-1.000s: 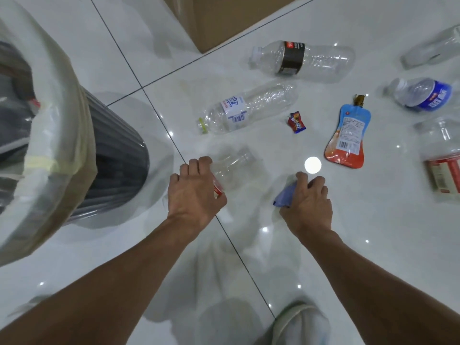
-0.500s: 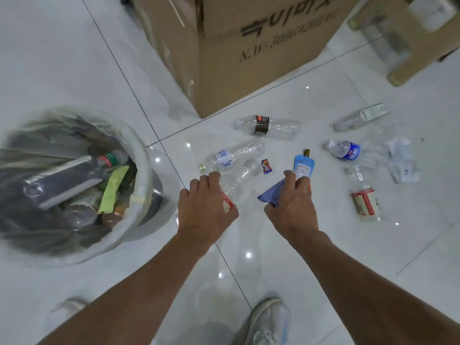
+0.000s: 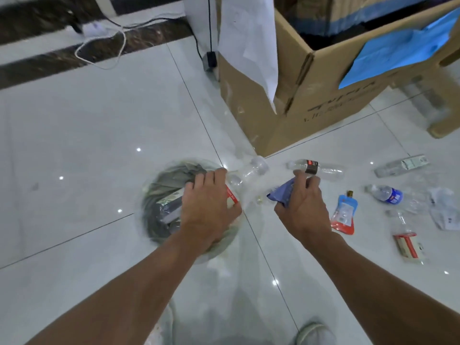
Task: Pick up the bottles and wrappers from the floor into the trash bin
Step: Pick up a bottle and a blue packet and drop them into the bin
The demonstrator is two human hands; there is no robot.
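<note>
bin [image 3: 146, 220], lined and holding blurred trash, stood below the left hand [image 3: 206, 210], which gripped a clear bottle [image 3: 251, 170] over its far rim. right hand [image 3: 303, 207], just right of the bin, clutched a blue wrapper [image 3: 281, 194]. on the floor lay four bottles (black-label [image 3: 316, 168], white-label [image 3: 403, 164], blue-label [image 3: 384, 194], red-label [image 3: 404, 236]), one pouch [image 3: 344, 215] and clear wrappers [image 3: 445, 210]; a box [image 3: 323, 100] stood behind.
</note>
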